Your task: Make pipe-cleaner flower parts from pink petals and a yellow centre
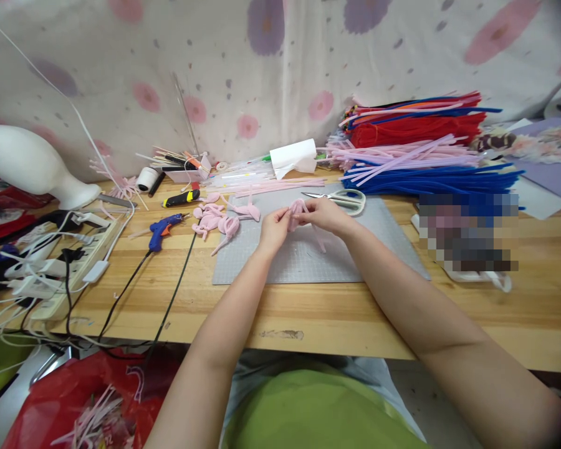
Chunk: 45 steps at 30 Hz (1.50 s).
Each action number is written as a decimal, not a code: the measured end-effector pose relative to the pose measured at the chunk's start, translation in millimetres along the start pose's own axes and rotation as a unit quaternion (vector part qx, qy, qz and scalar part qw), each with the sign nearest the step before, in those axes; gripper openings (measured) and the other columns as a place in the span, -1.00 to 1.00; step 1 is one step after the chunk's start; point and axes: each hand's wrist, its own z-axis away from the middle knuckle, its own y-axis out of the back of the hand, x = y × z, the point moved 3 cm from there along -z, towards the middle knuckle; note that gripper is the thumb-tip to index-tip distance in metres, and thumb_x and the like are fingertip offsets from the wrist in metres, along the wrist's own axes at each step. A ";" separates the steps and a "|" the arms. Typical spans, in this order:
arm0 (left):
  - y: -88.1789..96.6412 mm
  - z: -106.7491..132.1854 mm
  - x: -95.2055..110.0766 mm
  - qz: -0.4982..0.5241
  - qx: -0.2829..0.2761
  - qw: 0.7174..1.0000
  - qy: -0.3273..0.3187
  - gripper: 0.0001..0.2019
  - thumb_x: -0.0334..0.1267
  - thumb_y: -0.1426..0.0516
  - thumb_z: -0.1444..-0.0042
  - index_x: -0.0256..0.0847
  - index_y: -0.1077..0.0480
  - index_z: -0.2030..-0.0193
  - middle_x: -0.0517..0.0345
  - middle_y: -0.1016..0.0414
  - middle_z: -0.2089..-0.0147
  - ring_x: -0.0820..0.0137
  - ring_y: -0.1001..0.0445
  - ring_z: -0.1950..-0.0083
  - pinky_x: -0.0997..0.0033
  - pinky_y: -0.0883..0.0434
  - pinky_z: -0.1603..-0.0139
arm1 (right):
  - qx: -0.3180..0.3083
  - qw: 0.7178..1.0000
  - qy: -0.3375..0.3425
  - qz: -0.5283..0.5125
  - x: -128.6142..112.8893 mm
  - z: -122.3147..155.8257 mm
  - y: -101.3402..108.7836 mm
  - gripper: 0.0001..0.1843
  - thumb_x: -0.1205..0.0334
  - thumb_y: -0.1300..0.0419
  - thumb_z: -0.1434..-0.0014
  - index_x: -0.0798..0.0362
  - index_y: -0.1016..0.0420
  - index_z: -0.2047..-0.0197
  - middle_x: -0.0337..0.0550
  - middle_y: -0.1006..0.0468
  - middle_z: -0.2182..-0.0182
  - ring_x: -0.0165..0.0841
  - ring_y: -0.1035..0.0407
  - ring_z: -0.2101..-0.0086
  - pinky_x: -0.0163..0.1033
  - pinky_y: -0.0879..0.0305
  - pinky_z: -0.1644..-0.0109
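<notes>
Pink piece (296, 215): near the centre of the frame, a looped bundle of soft strip held between both hands; a strip end (320, 241) hangs down to its right
Left hand (275, 228): pinching the pink piece from its left side, thumb and fingers drawn together
Right hand (325, 216): pinching the same piece from its right side, fingertips close to those of the left hand
Grey mat (318, 269): middle of the frame, under both hands, lying flat on the wooden worktop (215, 312)
Scissors (353, 201): right of centre, on the mat's upper part, just beyond the right hand, handle loops towards the right
Shaped pink pieces (209, 219): left of centre, grouped at the mat's left edge, some on it and some on the wood
Glue gun (160, 233): left of those pieces, blue with an orange trigger, nozzle towards the right, black cord running to the lower left
Cutter (181, 198): above the glue gun, yellow and black
White roll (293, 157): upper middle, at the back of the worktop
Strip bundles: upper right, stacked red (416, 130), pale pink (402, 154) and blue (430, 181)
Power strip (77, 274): left side, crowded with plugs and cables
White foam head (21, 165): left edge, lying sideways
Red bag (51, 405): lower left corner, pink and white scraps inside
</notes>
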 end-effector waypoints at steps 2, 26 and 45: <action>0.7 1.0 0.6 0.008 0.018 1.000 0.008 -0.75 -0.16 -0.10 0.03 -0.24 -0.48 0.27 0.20 -0.48 0.42 0.52 -0.38 0.42 0.52 -0.35 0.37 | 0.009 0.997 0.039 0.063 -4.5 -0.2 1.7 -0.70 0.00 -0.13 -0.01 0.09 -0.45 0.46 -0.16 -0.50 0.50 -0.37 -0.35 0.42 -0.31 -0.24 0.31; -9.6 17.9 12.3 0.112 -0.051 0.989 0.078 -0.82 -0.21 -0.13 0.03 -0.31 -0.42 0.38 0.14 -0.47 0.48 0.49 -0.41 0.50 0.39 -0.37 0.32 | 0.041 0.982 0.006 -0.183 -7.7 1.3 2.6 -0.70 0.08 -0.32 0.28 0.14 -0.49 0.50 -0.21 -0.46 0.58 -0.48 -0.29 0.56 -0.30 -0.31 0.42; -13.7 29.0 19.6 0.190 -0.144 0.962 0.136 -0.83 -0.23 -0.04 -0.08 -0.33 -0.28 0.36 0.33 -0.13 0.59 0.64 -0.16 0.64 0.53 -0.32 0.53 | 0.067 0.988 0.048 -0.133 -22.6 -3.3 4.6 -0.74 0.12 -0.26 0.20 0.15 -0.50 0.46 -0.24 -0.44 0.57 -0.52 -0.24 0.55 -0.37 -0.18 0.48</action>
